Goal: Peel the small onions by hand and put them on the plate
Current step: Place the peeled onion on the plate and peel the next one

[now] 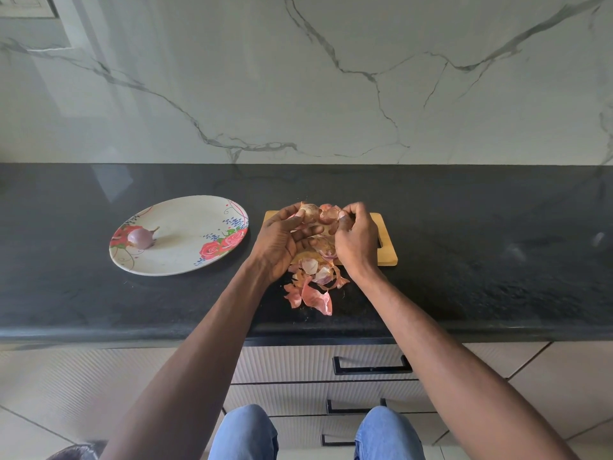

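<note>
A small onion (319,218), still wrapped in loose pinkish skin, is held above the wooden cutting board (387,247). My left hand (282,242) cups it from below and the left, fingers curled round it. My right hand (356,240) pinches the skin at its right side. The onion's body is mostly hidden by skin and fingers. One peeled purple onion (141,238) lies on the left part of the white floral plate (185,250), left of the board.
A pile of torn onion skins (313,287) spreads from the board's front edge onto the black countertop (481,260). A marble wall rises behind. Drawers with black handles (373,368) sit below the counter's front edge.
</note>
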